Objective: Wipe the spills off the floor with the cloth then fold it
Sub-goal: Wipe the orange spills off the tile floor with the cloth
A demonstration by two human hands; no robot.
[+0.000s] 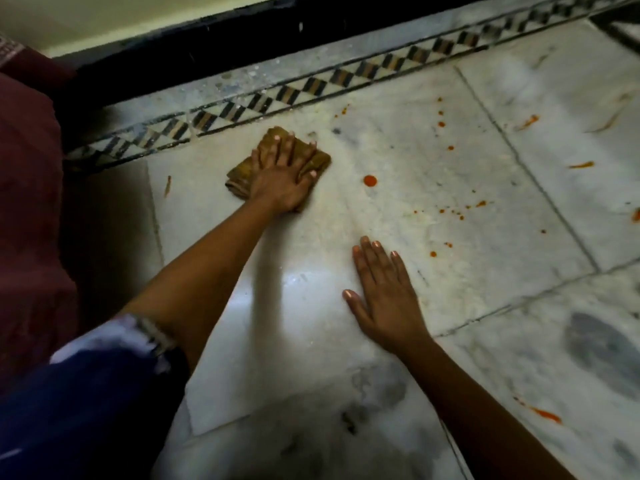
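Observation:
A bunched brown cloth (242,174) lies on the white marble floor (311,271) near the patterned border. My left hand (284,171) presses flat on top of it, fingers spread. To its right sit orange-red spills: one round drop (370,180), a line of small dots (441,124) further back, and a scatter of specks (457,211). My right hand (384,292) rests flat on the bare floor with fingers apart, holding nothing, below the round drop.
Orange smears mark the right-hand tiles (528,121) and the lower right (545,414). A black-and-tan chequered border (311,86) and a dark skirting (207,46) run along the back. Maroon fabric (27,202) fills the left edge. A thin smear (167,186) lies left of the cloth.

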